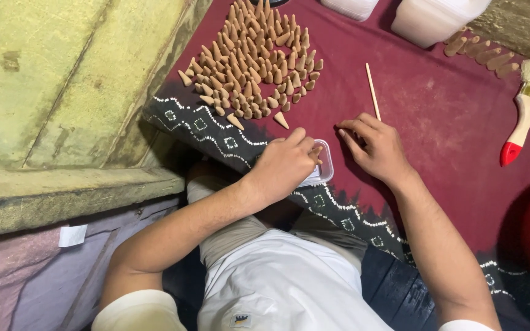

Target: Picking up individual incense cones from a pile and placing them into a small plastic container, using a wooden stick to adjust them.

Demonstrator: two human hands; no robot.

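At the bottom of the frame sits the person in a white shirt, both forearms reaching up onto a maroon cloth [449, 116]. At centre, the left hand [283, 165] curls over a small clear plastic container [321, 173], fingertips pinched together at its rim; what they grasp is hidden. Just right, the right hand [378, 147] rests loosely open on the cloth, grasping nothing, beside a thin wooden stick [372, 92]. Farther up, brown cones [253, 58] stand massed. A red-handled brush [526, 116] lies at right.

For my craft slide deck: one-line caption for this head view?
Left hand over a small clear tray, right hand on maroon cloth beside massed brown cones.
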